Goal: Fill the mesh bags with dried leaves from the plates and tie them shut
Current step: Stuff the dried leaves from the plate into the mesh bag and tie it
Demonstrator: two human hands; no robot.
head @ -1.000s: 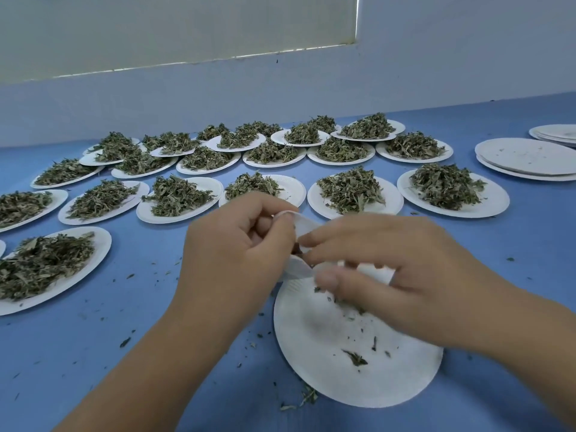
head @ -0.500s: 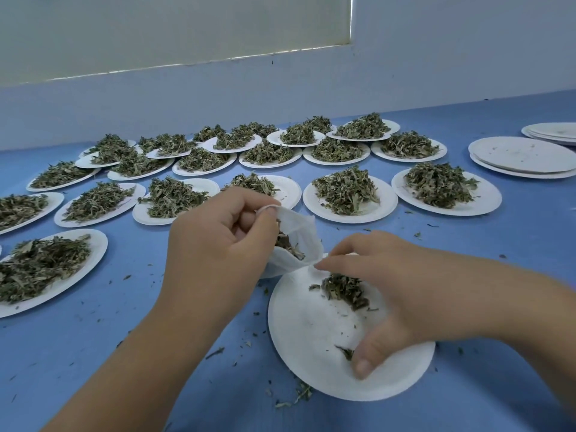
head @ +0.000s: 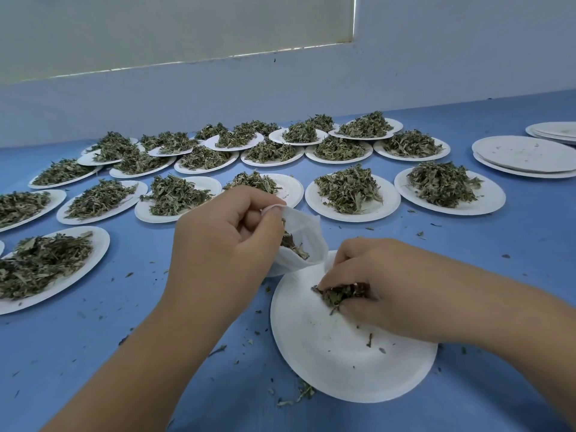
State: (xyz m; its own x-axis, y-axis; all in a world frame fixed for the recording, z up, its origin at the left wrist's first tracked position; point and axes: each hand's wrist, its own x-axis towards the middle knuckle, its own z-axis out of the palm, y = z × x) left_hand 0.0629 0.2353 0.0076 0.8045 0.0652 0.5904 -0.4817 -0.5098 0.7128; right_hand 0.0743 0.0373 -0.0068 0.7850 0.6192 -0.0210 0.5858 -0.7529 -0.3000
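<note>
Blue tabletop [head: 505, 275] carried rows of paper plates [head: 386, 210] heaped with dried leaves, and a stack of empty plates [head: 523, 154] sat at the far right. The left hand [head: 224, 244] still pinched the rim of the white mesh bag [head: 307, 241], holding its mouth open just over the far edge of the nearest plate [head: 343, 366], with some leaves already inside. The right hand [head: 392, 285], at the bag's mouth a second earlier, had dropped onto that plate and curled its fingers round a small clump of leaves [head: 336, 295].
</note>
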